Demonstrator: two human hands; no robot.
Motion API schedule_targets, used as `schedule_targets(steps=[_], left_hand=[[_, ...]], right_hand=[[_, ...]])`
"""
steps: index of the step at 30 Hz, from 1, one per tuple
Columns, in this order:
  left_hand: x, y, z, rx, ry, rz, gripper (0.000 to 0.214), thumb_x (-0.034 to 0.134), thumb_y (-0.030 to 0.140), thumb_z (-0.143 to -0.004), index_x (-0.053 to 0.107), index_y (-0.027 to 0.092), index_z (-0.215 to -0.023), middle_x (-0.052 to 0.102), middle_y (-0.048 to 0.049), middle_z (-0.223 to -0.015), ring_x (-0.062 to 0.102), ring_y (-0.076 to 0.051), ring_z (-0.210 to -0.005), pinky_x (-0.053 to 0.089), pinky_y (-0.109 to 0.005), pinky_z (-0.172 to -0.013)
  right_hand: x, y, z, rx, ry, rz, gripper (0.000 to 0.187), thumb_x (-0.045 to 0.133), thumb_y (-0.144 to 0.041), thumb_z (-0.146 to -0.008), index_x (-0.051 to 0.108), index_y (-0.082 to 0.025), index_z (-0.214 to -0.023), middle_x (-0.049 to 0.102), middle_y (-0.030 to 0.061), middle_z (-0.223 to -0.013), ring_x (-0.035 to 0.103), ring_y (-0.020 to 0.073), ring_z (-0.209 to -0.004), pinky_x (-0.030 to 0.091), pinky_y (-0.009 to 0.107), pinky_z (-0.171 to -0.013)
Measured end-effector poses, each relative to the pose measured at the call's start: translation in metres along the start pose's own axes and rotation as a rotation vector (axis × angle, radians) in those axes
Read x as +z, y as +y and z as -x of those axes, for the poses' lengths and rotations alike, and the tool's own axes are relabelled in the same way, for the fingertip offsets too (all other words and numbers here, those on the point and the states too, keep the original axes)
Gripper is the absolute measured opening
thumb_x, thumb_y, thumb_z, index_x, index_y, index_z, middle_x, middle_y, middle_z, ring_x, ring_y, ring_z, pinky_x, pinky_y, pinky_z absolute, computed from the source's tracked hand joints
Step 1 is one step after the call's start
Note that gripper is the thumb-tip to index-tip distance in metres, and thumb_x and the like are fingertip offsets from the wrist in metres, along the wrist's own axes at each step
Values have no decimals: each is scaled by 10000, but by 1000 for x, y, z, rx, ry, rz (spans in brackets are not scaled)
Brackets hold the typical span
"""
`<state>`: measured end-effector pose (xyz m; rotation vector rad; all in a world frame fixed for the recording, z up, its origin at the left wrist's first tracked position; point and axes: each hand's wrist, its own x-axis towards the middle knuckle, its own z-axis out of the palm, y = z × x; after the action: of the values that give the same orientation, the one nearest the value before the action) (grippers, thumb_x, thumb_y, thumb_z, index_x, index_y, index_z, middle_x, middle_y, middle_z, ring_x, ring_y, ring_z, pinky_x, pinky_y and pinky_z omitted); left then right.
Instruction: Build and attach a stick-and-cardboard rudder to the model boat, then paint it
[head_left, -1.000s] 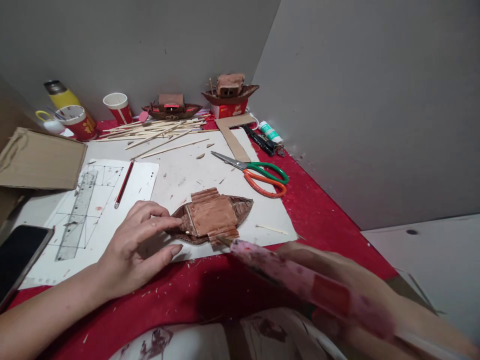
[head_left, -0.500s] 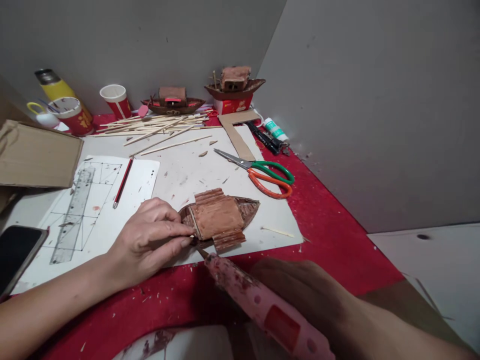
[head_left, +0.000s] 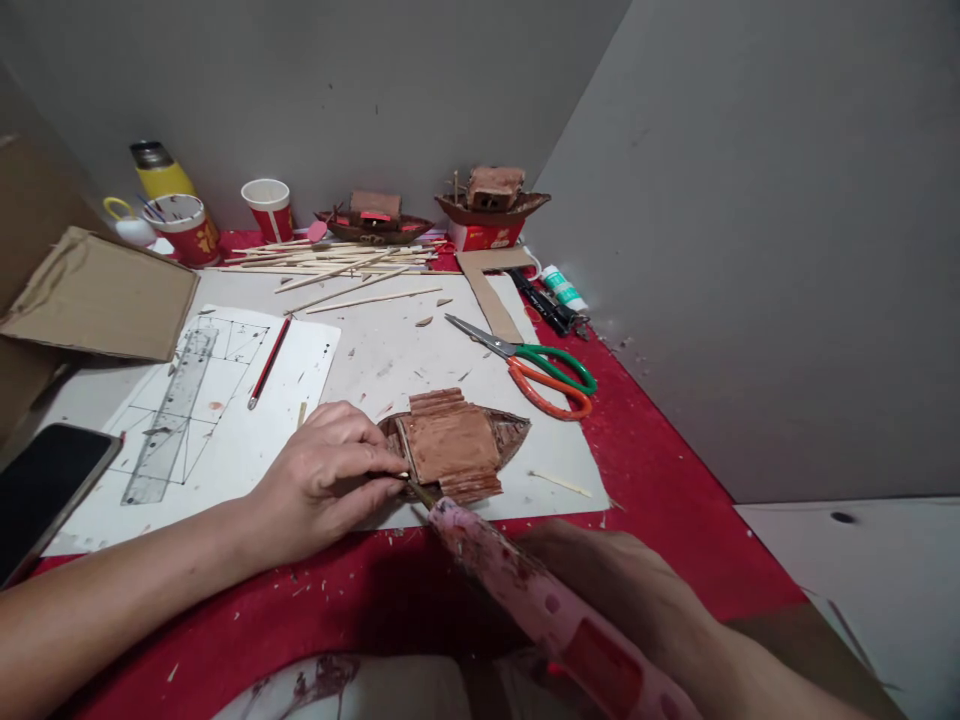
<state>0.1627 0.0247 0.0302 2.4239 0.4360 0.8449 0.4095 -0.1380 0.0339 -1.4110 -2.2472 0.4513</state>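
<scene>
A brown model boat (head_left: 451, 448) lies on the pale sheet, with a flat panel across its middle and ridged strips jutting out on both sides. At its left end, my left hand (head_left: 337, 478) is closed, thumb and fingers pinching a small pale stick whose tip barely shows. My right hand (head_left: 615, 580) grips a pink hot glue gun (head_left: 517, 585) from behind; its fingers are largely hidden. The gun's stained nozzle points at the boat's near left edge, right by my left fingertips. Whether it touches the boat I cannot tell.
Scissors (head_left: 547, 375) lie beyond the boat, near a cardboard strip (head_left: 491, 305). Farther back are thin wooden sticks (head_left: 345, 262), paper cups (head_left: 268, 210) and two finished model boats (head_left: 495, 195). Leftward sit a ruler (head_left: 171, 420), a pencil (head_left: 268, 365), a phone (head_left: 52, 490) and a cardboard box (head_left: 105, 295).
The glue gun's nozzle has come closer to my left fingertips and the boat's edge. My left hand keeps its pinch. The whole view has shifted, so things appear farther right.
</scene>
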Motion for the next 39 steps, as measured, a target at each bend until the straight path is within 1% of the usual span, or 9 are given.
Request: schedule_targets(steps=[4, 8, 11, 17, 21, 25, 28, 32, 39], left_hand=[[-4, 2, 0, -12, -9, 19, 192, 584, 143, -855, 706, 203, -991, 691, -62, -872, 597, -191, -813, 469, -357, -760], [-9, 4, 1, -42, 19, 58, 291, 523, 96, -823, 693, 200, -1034, 691, -62, -858, 600, -202, -827, 483, -369, -772], [-11, 5, 0, -52, 11, 62, 289, 525, 105, -819, 690, 205, -1035, 702, -61, -864, 607, -205, -833, 481, -376, -782], [-7, 5, 0, 5, -42, 53, 169, 639, 189, -851, 687, 206, -1013, 716, -57, -885, 610, -191, -819, 450, -360, -778], [-3, 1, -1, -28, -32, 21, 112, 614, 221, -887, 712, 220, -941, 718, -48, -836, 612, -185, -793, 443, -356, -764], [-5, 2, -4, -35, -62, 23, 112, 596, 183, -880, 700, 217, -903, 725, -39, -803, 624, -179, -753, 455, -361, -759], [-8, 3, -6, -10, -67, 23, 126, 594, 133, -861, 675, 212, -917, 735, -34, -804, 633, -181, -745, 465, -369, -767], [-9, 3, -8, -20, -51, 5, 111, 600, 132, -852, 662, 213, -895, 732, -27, -779, 641, -182, -732, 474, -370, -767], [-13, 1, -7, 76, -144, -37, 154, 598, 92, -847, 634, 199, -951, 719, -30, -820, 632, -170, -762, 463, -371, -821]], right_hand=[[-2, -2, -4, 19, -36, -104, 122, 516, -282, -874, 583, -226, -959, 674, 33, -787, 631, 181, -641, 495, 276, -585], [-1, -5, -9, -79, 25, -135, 30, 481, -237, -863, 501, -221, -878, 584, -1, -682, 539, 150, -548, 413, 266, -514], [-1, -3, -7, -92, 42, -140, 89, 472, -255, -849, 488, -217, -927, 566, 0, -689, 513, 153, -543, 396, 275, -513], [1, 11, 11, -9, -60, -96, 187, 546, -363, -831, 561, -241, -971, 627, 24, -747, 585, 180, -605, 441, 287, -555], [-3, 6, 7, -50, 7, -135, 236, 495, -337, -862, 570, -228, -1057, 664, 58, -788, 611, 213, -642, 468, 318, -578], [-7, -1, -5, -113, 31, -159, 179, 469, -342, -897, 586, -231, -975, 654, 62, -739, 576, 211, -584, 418, 314, -484], [-3, -1, -8, -98, -11, -139, 130, 481, -283, -912, 589, -210, -922, 633, 54, -746, 571, 184, -622, 433, 294, -534], [4, 2, -6, -118, -24, -127, 143, 456, -227, -928, 587, -177, -952, 629, 58, -789, 569, 171, -685, 445, 286, -599], [2, 1, -7, -103, -53, -176, 130, 458, -231, -920, 560, -166, -967, 626, 66, -784, 570, 179, -681, 423, 296, -582]])
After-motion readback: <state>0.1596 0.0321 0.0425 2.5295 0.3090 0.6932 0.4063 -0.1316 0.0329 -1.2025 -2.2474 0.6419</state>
